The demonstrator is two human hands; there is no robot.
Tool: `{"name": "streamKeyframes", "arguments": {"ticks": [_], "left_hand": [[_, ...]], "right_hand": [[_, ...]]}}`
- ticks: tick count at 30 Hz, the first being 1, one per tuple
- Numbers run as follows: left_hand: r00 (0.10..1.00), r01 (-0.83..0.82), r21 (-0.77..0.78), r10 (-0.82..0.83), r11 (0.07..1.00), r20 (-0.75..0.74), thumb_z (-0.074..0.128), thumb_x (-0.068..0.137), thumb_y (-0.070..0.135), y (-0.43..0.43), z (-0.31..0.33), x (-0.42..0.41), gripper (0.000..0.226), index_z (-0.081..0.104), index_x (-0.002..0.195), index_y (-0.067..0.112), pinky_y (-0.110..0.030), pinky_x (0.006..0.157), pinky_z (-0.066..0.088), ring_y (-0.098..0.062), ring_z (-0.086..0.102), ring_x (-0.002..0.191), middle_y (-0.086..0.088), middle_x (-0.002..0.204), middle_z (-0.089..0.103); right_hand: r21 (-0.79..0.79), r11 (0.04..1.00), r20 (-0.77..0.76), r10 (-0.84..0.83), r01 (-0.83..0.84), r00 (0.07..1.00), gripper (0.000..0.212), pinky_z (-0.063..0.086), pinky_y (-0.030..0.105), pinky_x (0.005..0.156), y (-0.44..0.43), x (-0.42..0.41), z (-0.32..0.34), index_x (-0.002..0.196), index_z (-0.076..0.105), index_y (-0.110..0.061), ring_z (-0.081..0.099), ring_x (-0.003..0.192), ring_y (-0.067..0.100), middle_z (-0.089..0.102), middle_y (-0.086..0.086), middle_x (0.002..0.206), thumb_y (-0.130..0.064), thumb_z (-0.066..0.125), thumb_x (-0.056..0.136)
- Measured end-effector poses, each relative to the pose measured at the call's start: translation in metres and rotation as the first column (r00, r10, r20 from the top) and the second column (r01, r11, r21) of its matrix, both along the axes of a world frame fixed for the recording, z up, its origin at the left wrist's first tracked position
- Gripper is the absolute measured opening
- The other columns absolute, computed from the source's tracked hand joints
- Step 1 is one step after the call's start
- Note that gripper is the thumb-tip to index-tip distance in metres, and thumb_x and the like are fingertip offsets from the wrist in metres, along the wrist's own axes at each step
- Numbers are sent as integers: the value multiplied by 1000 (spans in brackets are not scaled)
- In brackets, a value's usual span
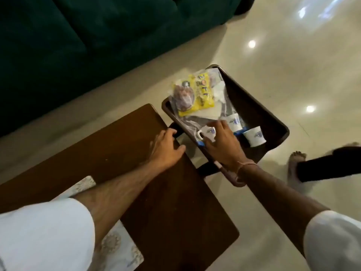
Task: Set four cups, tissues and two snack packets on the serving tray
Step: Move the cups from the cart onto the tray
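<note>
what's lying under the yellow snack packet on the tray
White tissues and clear plastic wrap show beneath the yellow snack packet; whatever lies directly under its middle is covered.

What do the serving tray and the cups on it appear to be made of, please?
Serving tray: probably dark plastic or lacquered wood, going by its smooth brown walls and rounded corners. Cups: likely glazed ceramic, glossy white with a blue print; blur leaves it uncertain.
</note>
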State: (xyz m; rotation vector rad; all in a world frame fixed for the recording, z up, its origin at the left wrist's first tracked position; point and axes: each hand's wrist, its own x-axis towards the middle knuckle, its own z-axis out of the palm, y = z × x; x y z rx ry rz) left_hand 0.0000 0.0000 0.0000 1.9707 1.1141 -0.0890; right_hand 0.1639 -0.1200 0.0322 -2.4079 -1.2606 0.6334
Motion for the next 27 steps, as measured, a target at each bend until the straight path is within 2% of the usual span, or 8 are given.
{"name": "streamKeyframes", "arguments": {"ticks": [3,7,9,12,17,21,24,27], "left_hand": [[996,13,109,-23,994,90,65,82,51,-11,1,53,40,53,114,30,-41,96,37,-22,52,118,2,118,57],[981,184,318,-156,930,-113,53,81,67,-20,-6,106,52,58,115,28,-48,99,31,-26,42,124,-2,126,53],[957,257,316,-194,913,-217,54,82,66,-21,-12,118,54,59,119,27,-50,103,29,-29,41,127,-6,131,53],[954,219,230,-159,948,-253,62,83,61,-20,-17,129,49,61,117,27,-47,101,30,-27,49,122,-6,126,59],[995,60,47,-56,997,-80,79,78,43,-23,-11,133,25,63,92,29,-37,91,36,-22,58,108,1,107,70],[995,9,16,-10,1000,98,86,73,34,-29,-1,117,30,69,93,19,-37,89,52,-20,62,102,-2,109,69],[975,-13,-3,14,1000,223,91,65,25,-28,10,89,33,65,84,20,-8,77,40,-12,57,106,0,117,62],[957,-59,6,55,998,286,94,57,22,-26,19,47,46,58,86,25,-5,77,35,-8,55,108,6,118,57]], "right_hand": [[70,991,109,-121,114,987,39,47,36,87,-7,41,-2,126,53,-13,56,109,29,52,10,124,-30,62,92],[-169,964,180,-176,207,968,63,39,48,100,-9,93,-10,141,42,-22,45,123,33,46,12,137,-48,62,88],[-299,935,145,-152,189,978,72,35,53,104,-6,110,-17,146,36,-26,45,126,34,48,12,140,-57,61,86],[-368,923,76,-95,116,993,73,33,51,101,-2,123,-32,142,39,-25,54,118,31,60,9,129,-64,60,84],[-280,954,8,-107,105,994,68,32,47,94,-1,122,-37,134,43,-22,58,111,27,66,3,117,-58,68,81],[-161,976,-39,-155,147,987,71,37,49,100,-8,108,-22,134,42,-22,58,113,27,64,6,123,-56,73,79],[-41,986,-120,-165,161,979,75,45,56,100,-13,88,-6,135,40,-21,60,113,24,63,4,126,-48,79,77],[21,994,-167,-101,106,981,78,47,56,100,-11,59,7,138,40,-21,58,115,20,60,2,131,-40,82,76]]}}
